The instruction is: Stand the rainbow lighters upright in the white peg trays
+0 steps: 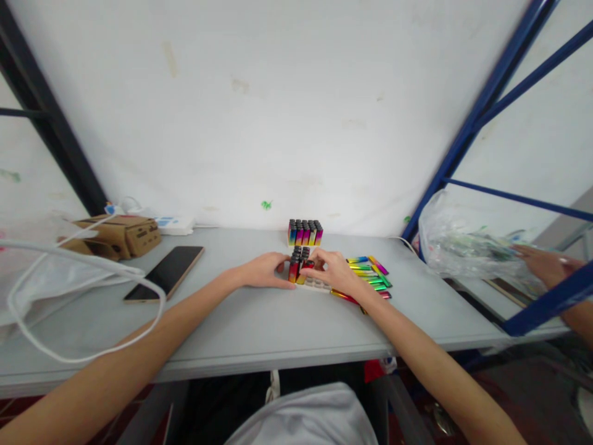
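Several shiny multicoloured lighters (293, 270) with black tops stand upright in a white slotted tray (317, 285) on the grey table. My left hand (266, 271) curves around the left end of this tray, thumb at the front and fingers behind, gripping it by its side. Between the thumb and fingers of my right hand (336, 271) is a red lighter (307, 264), upright at the standing group; its lower part is partly hidden. Bare slots show under my right hand. Loose lighters (370, 272) lie on their sides to the right, partly covered by my right forearm.
Behind the tray stands a full block of upright lighters (305, 233). A phone (165, 274), cardboard box (123, 236), power strip (173, 224) and white cable (92, 355) are at left. At right are a blue metal frame (463, 142), a plastic bag (472, 244) and another person's hand (544, 262).
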### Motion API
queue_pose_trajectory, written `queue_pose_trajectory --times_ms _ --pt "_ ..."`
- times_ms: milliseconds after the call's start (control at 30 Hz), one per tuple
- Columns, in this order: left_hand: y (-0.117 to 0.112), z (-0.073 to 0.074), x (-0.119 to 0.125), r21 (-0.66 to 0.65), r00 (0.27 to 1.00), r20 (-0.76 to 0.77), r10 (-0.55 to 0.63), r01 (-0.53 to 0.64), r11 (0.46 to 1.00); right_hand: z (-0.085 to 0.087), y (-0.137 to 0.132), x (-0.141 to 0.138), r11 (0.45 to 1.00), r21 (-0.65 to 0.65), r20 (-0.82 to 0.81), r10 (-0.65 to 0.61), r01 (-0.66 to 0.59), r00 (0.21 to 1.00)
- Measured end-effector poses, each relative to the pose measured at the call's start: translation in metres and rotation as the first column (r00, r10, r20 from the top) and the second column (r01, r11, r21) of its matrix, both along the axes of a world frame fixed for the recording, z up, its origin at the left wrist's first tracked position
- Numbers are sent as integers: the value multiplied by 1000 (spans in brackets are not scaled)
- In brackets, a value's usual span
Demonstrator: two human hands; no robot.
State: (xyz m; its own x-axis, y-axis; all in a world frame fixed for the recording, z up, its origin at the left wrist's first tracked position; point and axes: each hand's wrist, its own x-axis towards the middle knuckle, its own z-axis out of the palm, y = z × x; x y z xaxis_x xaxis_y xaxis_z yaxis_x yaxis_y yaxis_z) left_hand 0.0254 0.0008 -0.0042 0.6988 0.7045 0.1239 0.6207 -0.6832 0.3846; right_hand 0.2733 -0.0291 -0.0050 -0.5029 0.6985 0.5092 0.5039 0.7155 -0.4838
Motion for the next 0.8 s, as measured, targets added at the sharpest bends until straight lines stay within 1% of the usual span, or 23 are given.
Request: queue_pose_trajectory --times_ms 133,267,333,467,567,633,667,733,800 --pt "1 0 0 -2 1000 0 -6 6 1000 3 2 0 999 16 39 28 -28 999" --pt "0 0 -1 -4 1000 -7 0 -1 1000 9 3 4 997 -3 125 74 -74 989" --pt "0 0 -1 -4 1000 -8 2 -2 1000 9 3 4 999 0 161 46 -46 986" --pt "-1 2 0 -7 1000 -1 -5 5 1000 6 2 -2 996 25 213 -92 89 973" --pt "-1 3 0 -2 1000 -4 0 0 1000 10 3 0 991 24 237 -134 132 962" --pt "-1 3 0 -5 1000 7 -1 1 1000 15 8 11 987 56 237 -162 153 958" --pt "-1 3 0 -8 1000 15 -5 5 1000 18 11 20 980 84 226 -196 182 954" --pt "-1 3 0 -12 1000 26 -11 11 1000 22 20 44 951 137 187 -299 277 936" --pt "-1 4 1 -9 1000 26 -10 10 1000 24 30 71 915 175 203 -394 363 896"
